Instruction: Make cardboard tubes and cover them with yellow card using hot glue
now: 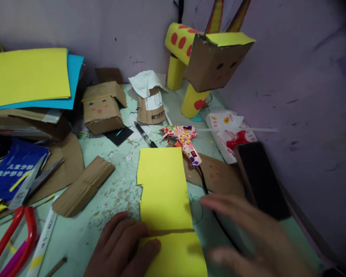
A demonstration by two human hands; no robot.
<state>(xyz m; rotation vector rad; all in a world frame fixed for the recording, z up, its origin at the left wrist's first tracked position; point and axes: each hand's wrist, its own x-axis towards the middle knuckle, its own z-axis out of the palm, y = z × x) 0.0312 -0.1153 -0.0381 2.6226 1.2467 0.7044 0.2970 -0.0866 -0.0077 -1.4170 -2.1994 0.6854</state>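
Strips of yellow paper [165, 200], with a brown cardboard gap showing between two sections, run up the middle of the table. My left hand [123, 246] is at their lower left edge, fingers bent and thumb on the nearest section, holding it. To the right hovers my right hand [256, 238], blurred by motion, thumb and fingers apart with nothing between them. Just beyond the paper lies a flower-patterned glue gun [184, 140], a clear glue stick [236, 130] extending from its back. Its black cord [216, 217] passes beneath my right hand.
A yellow-and-red giraffe-like cardboard figure [219, 63] stands by the wall. Red-handled scissors [29, 227], a cardboard strip [83, 186] and stacked coloured paper [29, 77] lie left. A cardboard box with a drawn face [102, 111] is behind them. A phone [262, 179] lies right.
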